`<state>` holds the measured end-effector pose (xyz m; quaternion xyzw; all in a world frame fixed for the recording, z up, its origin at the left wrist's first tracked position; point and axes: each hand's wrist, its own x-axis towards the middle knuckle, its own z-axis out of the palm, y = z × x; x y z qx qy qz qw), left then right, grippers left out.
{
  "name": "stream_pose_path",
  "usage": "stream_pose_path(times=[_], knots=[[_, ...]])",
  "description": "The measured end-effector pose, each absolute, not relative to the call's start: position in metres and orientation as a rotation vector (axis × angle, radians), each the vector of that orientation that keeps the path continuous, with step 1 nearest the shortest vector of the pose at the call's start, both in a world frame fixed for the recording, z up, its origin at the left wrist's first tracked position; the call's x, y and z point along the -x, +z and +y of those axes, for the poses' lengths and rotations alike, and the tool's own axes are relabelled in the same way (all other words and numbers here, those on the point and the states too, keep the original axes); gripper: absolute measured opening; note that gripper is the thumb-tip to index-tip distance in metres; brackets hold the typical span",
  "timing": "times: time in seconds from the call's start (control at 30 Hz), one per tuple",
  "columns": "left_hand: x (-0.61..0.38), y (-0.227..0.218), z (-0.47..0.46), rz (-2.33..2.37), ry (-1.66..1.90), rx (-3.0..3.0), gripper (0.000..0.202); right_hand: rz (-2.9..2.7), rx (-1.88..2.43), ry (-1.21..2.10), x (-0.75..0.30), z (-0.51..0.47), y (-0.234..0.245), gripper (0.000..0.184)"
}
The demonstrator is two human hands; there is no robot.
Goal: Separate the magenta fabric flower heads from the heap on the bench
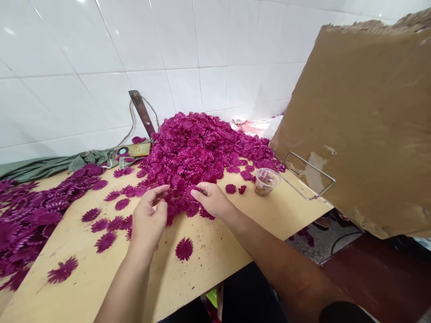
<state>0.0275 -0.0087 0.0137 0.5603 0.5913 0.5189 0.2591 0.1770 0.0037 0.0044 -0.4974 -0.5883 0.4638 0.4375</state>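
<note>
A large heap of magenta artificial flower pieces rises on the wooden board in front of me. At the heap's near edge, my right hand pinches a magenta flower piece between thumb and fingers. Left of it, my left hand is held with thumb and fingers apart, and I see nothing between them. A single flower piece lies on the board between my forearms. More loose pieces are scattered to the left of my left hand.
A clear plastic cup with brownish contents stands right of the heap, near a bent wire frame. A big cardboard sheet leans at the right. Strung flower pieces pile at the left. A yellow device lies beside green cloth.
</note>
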Motion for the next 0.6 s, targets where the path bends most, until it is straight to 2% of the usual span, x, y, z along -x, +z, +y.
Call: stream_pose_path(times=[0.13,0.27,0.4,0.6], knots=[[-0.044,0.018,-0.016,1.451,1.209,-1.643,0.031,-1.505,1.246,1.085,-0.175,0.003,0.004,0.032],[-0.056,0.021,-0.014,1.31,1.127,-1.423,0.029,-1.415,1.213,1.108,-0.176,0.002,0.003,0.038],[-0.054,0.017,-0.006,1.246,1.263,-1.19,0.023,-1.424,1.076,1.217,-0.177,-0.006,0.004,0.033],[-0.019,0.01,0.025,1.468,1.661,-0.844,0.016,-1.52,1.05,1.24,-0.181,-0.018,0.014,0.017]])
